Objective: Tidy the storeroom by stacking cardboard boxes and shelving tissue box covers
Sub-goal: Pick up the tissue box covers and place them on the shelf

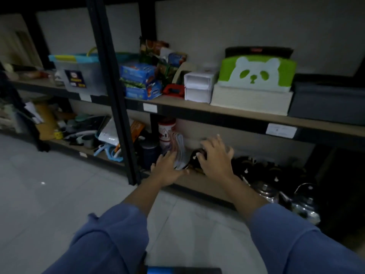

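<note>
On lower shelf, left hand round pale bundle, right hand beside.

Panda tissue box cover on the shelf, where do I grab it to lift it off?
Come from the front and hold the green panda tissue box cover by its two short ends. It is long, lies on a cream box, and its ends look free above the things beside it.

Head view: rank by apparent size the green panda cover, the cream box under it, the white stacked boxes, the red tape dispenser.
1. green panda cover and cream box: too alike to rank; the cover hides the box's top.
2. white stacked boxes.
3. red tape dispenser, partly hidden.
</note>
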